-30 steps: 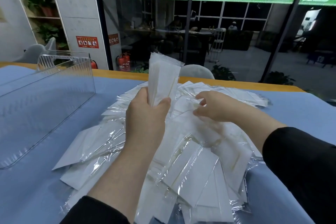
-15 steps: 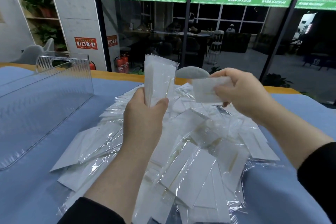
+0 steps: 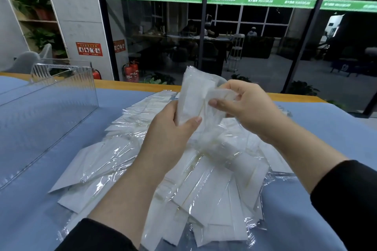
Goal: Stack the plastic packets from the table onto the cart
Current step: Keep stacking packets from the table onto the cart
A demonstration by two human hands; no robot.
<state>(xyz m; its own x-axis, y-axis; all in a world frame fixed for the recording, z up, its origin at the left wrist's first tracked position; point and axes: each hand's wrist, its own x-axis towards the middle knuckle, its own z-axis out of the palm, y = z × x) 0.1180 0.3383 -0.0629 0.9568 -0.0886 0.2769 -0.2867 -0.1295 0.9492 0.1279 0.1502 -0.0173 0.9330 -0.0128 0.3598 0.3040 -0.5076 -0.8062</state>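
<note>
A wide heap of clear plastic packets with white contents (image 3: pixel 204 179) covers the blue table (image 3: pixel 326 149) in front of me. My left hand (image 3: pixel 169 134) grips an upright bundle of packets (image 3: pixel 191 96) above the heap, thumb across its front. My right hand (image 3: pixel 244 106) pinches a single packet (image 3: pixel 219 94) and holds it against the right side of that bundle. Both hands are raised over the middle of the heap. No cart shows in the view.
A clear plastic bin (image 3: pixel 61 96) stands on the table at the left, its near wall beside the heap. The table's wooden far edge (image 3: pixel 126 83) runs behind the hands. Glass walls and red fire extinguishers (image 3: pixel 131 71) lie beyond.
My right hand picked a packet off the heap, lifted it, and brought it left against the bundle in my left hand. The left hand has kept its grip and hardly moved.
</note>
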